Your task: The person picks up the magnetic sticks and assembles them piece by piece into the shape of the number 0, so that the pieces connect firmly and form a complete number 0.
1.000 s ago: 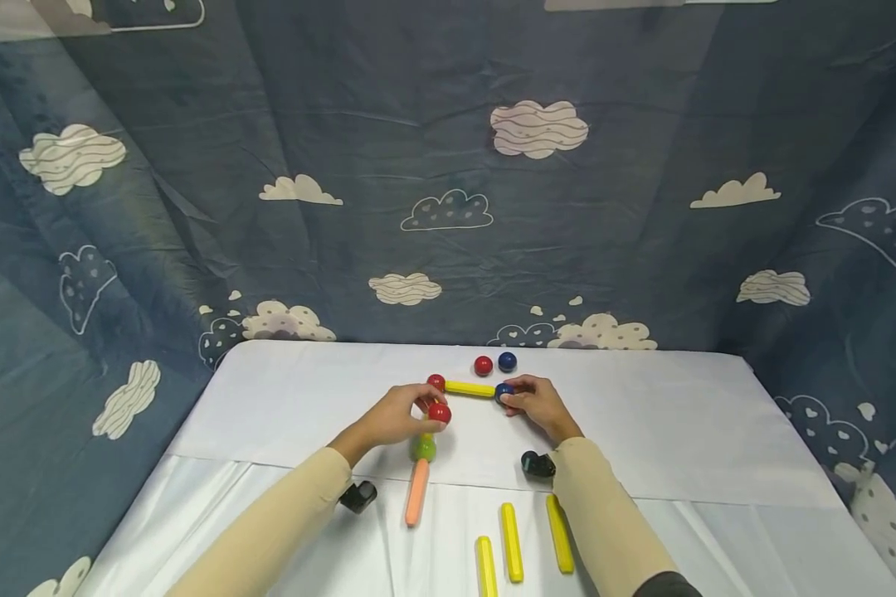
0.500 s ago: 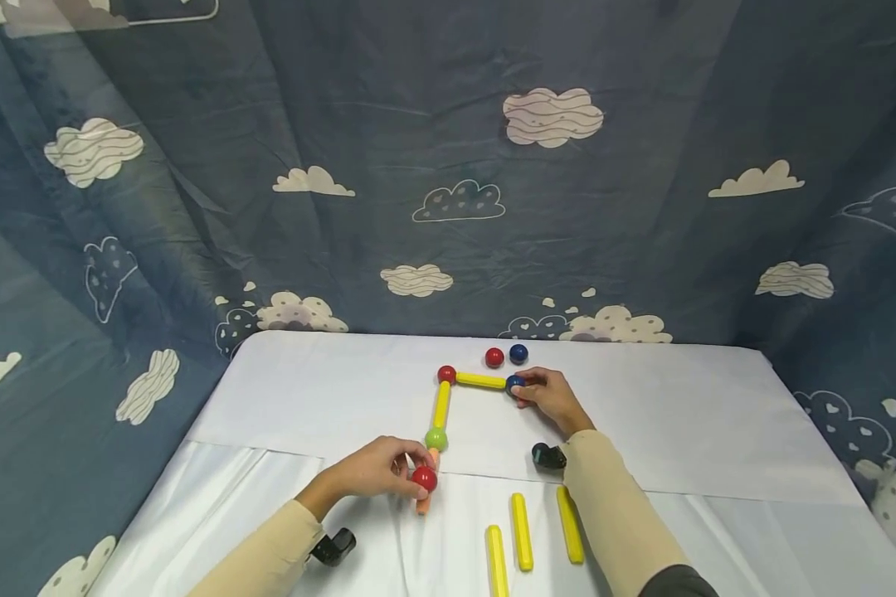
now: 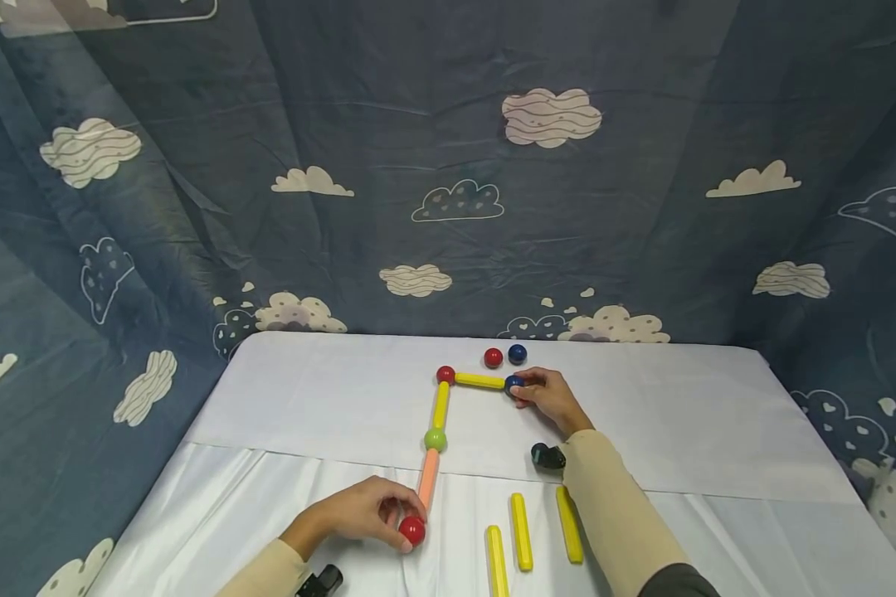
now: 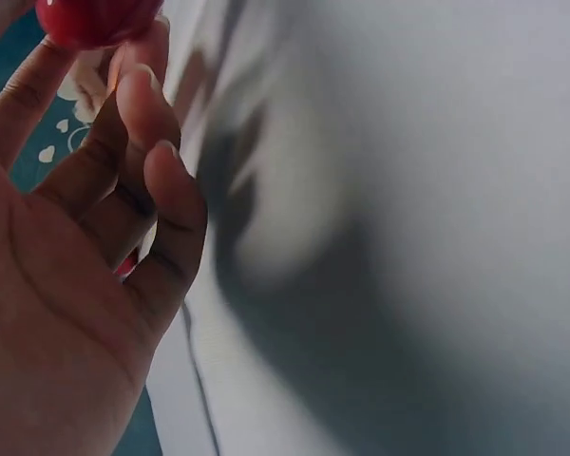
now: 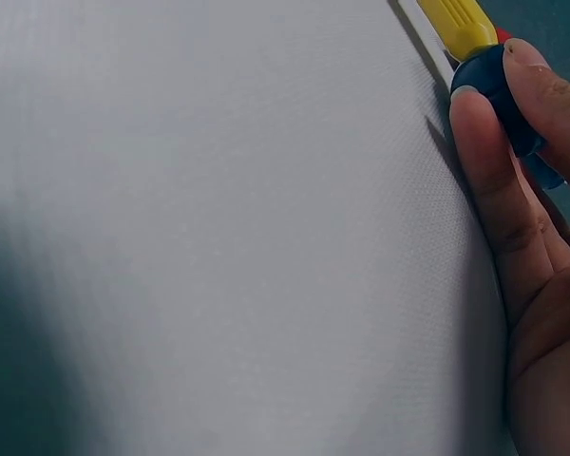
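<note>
In the left wrist view the red ball [image 4: 97,19] is cut off by the top edge, so only its lower part shows, pinched by the left hand [image 4: 66,275], which itself runs off the left and bottom edges. A small red patch behind the fingers is too hidden to identify. In the right wrist view the blue ball [image 5: 502,87] is half covered by the right hand [image 5: 537,285], and the yellow stick [image 5: 459,23] is cut by the top edge. In the head view the near yellow stick [image 3: 496,572] and the black wrist camera [image 3: 321,582] run off the bottom edge; the blue ball's near side is hidden by fingers.
</note>
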Available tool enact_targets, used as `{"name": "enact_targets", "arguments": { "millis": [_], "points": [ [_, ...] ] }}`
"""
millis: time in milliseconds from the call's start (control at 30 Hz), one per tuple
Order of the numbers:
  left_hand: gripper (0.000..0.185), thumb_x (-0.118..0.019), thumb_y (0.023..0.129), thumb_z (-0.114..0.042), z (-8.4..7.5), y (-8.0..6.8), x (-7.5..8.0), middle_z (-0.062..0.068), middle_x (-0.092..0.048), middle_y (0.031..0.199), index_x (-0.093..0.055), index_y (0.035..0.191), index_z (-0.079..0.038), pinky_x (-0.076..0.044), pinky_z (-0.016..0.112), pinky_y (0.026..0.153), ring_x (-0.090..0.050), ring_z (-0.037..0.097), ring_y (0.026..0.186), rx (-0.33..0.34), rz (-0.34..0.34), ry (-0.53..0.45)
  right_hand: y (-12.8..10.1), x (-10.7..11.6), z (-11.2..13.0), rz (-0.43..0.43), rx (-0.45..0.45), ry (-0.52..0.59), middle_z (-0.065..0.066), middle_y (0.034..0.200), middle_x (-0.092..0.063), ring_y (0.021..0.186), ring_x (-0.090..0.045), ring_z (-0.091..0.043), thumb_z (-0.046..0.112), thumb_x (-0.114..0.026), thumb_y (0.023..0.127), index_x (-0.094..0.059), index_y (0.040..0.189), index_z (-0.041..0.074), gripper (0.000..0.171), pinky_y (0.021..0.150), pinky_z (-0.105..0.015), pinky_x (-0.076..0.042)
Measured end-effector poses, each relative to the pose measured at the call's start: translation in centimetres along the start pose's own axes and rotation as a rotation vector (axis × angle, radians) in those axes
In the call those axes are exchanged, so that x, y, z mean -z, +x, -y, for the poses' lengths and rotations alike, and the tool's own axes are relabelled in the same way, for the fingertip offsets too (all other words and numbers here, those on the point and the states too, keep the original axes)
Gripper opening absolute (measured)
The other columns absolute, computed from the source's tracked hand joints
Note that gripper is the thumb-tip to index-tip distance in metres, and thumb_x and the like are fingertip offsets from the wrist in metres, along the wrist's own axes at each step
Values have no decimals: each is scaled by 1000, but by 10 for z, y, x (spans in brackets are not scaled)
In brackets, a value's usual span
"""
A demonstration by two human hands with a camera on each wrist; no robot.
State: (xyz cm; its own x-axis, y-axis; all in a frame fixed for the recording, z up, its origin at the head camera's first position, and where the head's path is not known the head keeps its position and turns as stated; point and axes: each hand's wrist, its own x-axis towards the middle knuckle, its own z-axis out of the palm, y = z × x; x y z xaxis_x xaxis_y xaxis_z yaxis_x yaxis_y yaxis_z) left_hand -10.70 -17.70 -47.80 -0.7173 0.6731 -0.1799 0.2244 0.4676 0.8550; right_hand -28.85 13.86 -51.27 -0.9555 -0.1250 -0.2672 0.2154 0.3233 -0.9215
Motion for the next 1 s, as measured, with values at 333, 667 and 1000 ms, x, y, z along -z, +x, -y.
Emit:
{"name": "enact_targets", "arguments": {
  "millis": [333,667,1000],
  "points": [
    [32,-85,72,-13,5,2,-8,-11,-61,82,-71,100,-18,-40,17,56,-47,-1,60,-1,-44,-7,-1,-1,1,2,-11,-2,-19,113,-56,76,-60,-17,7,-70,88,-58,126,-1,40,71,-25,-54],
    [32,-84,74,-15,6,7,-10,-14,-58,80,-70,102,-21,-40,17,57,-47,0,60,21,-71,41,-1,0,1,-2,2,6,-19,112,-56,75,-61,-17,6,-70,88,-57,125,-3,41,71,-25,-54],
    [33,-83,75,-15,3,11,-12,-17,-57,87,-67,103,-23,-43,17,63,-49,1,67,10,-41,79,-1,-2,1,-6,2,11,-18,110,-57,72,-61,-15,7,-70,88,-57,125,-3,40,71,-24,-54]
  ]
}}
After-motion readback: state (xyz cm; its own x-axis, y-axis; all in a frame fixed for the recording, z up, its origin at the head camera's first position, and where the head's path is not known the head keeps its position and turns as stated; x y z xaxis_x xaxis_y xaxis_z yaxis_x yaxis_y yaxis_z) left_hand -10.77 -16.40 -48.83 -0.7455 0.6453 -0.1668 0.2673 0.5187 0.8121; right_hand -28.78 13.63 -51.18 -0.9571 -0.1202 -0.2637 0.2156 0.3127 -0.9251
